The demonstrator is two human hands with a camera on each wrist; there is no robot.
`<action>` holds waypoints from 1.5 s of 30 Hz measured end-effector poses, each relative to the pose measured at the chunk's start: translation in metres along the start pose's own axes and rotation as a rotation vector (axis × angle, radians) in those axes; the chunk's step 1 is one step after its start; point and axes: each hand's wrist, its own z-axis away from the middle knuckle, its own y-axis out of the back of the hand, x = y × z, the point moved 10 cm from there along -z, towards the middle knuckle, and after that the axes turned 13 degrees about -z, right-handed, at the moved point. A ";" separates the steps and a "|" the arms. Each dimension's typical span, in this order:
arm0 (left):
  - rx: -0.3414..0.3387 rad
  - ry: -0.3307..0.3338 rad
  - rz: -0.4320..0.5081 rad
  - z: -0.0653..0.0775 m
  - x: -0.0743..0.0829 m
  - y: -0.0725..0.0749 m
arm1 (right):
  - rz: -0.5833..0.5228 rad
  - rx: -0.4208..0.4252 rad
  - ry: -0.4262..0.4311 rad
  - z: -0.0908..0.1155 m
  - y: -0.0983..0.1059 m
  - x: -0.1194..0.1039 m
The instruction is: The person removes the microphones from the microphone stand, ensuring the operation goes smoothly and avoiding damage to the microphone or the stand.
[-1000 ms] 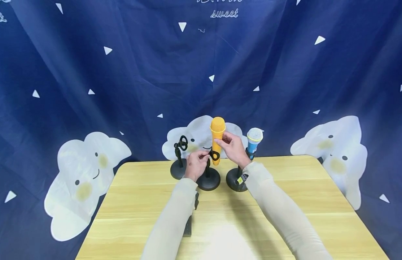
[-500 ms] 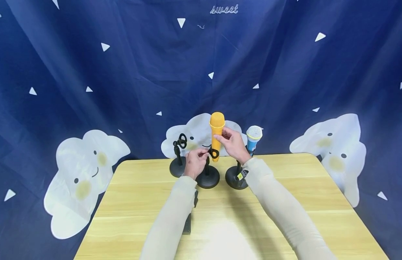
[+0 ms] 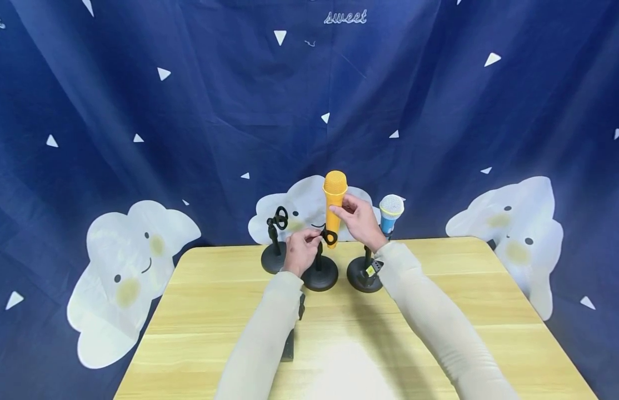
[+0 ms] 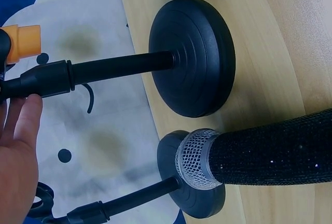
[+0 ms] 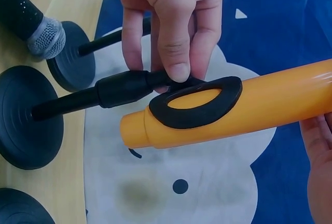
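Note:
My left hand (image 3: 300,251) pinches the joint below the black clip (image 5: 194,103) of the middle microphone stand (image 3: 320,273). A yellow microphone (image 3: 334,195) stands nearly upright, its lower handle passing through that clip's ring. My right hand (image 3: 362,223) holds the microphone's handle above the clip, between thumb and fingers. In the right wrist view, the microphone's tapered end sticks out below the ring. The left wrist view shows only the orange end of it (image 4: 26,42).
Right of the middle stand, a blue microphone with a white head (image 3: 391,208) sits in another stand (image 3: 363,275). A third stand (image 3: 274,258) is at left, its clip bare. A black glittery microphone (image 4: 270,151) lies near my left forearm. A blue cloud-print curtain (image 3: 214,122) hangs behind.
The yellow microphone has risen slightly within the clip, and my right hand with it. My left hand keeps its pinch at the stand. The head view has shifted a little.

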 end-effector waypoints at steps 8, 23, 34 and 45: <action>0.003 0.002 -0.002 0.001 0.000 0.000 | -0.006 -0.007 0.015 -0.001 0.000 -0.002; 0.007 0.001 0.008 0.000 0.001 0.000 | -0.046 -0.014 0.021 -0.005 0.003 -0.002; -0.014 0.027 0.018 0.001 -0.005 -0.003 | -0.044 0.015 -0.023 -0.004 0.007 0.001; -0.004 0.018 0.006 0.000 -0.004 -0.002 | -0.032 0.004 -0.001 -0.005 0.005 -0.001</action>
